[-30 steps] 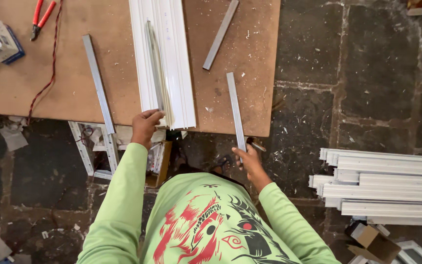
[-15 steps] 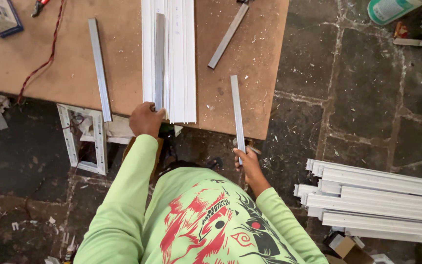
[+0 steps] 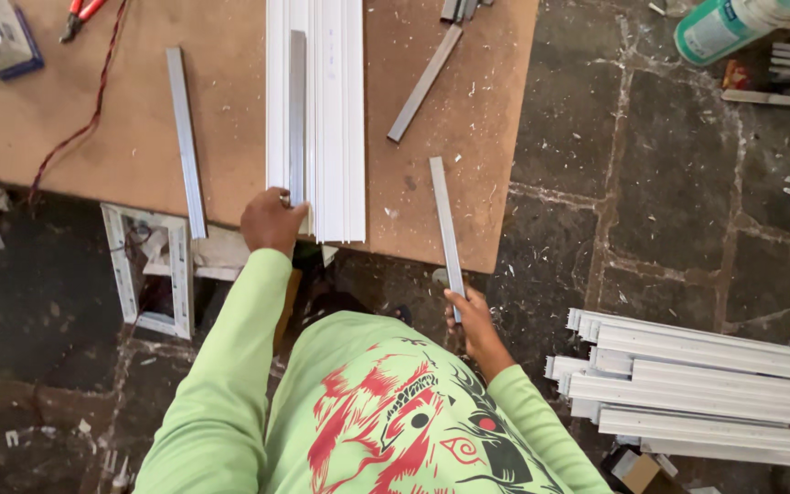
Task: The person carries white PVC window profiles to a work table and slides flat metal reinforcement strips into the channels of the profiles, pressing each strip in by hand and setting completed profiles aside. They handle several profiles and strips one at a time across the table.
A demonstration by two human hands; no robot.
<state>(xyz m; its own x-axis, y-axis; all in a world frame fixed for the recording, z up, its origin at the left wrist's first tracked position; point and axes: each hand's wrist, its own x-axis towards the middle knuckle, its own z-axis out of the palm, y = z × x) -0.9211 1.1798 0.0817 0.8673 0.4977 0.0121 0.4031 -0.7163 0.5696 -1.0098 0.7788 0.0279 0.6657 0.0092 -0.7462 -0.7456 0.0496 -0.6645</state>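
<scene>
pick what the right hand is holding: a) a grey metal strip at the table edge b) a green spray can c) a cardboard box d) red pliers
a: the right hand grips the near end of a grey metal strip that lies over the table's front edge.

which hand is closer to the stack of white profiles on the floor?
Right. The right hand holds a grey metal strip just left of the floor stack; the left hand is farther away, on the white profile on the board.
</scene>
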